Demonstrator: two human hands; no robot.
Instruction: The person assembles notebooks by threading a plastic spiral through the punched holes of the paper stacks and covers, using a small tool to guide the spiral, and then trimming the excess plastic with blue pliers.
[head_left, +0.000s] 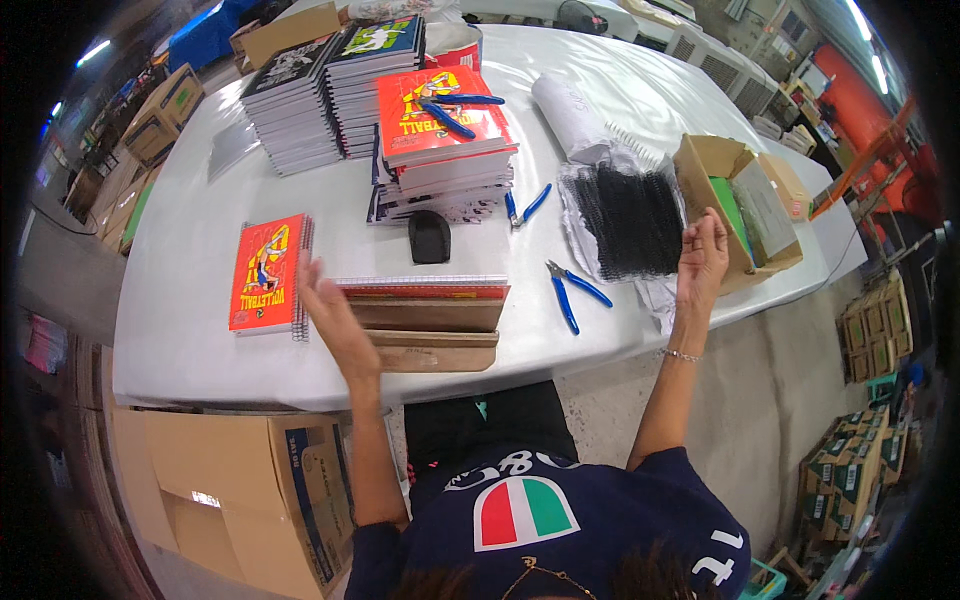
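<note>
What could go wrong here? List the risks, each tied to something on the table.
1. The right hand is raised beside the heap of black binding coils, which lies near the table edge; a careless sweep might knock coils off.
2. The blue pliers lie between both hands and could get bumped.
3. The left hand is beside the red notebook; it might get nudged.

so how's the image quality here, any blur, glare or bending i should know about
Head view: strong fisheye, so the white table's edges bow and the corners go black. The left hand is smeared by motion blur, while the right hand and blue pliers look sharp. Light is even and overhead, with soft glare on the tabletop and short shadows under the stacked notebooks.
</note>
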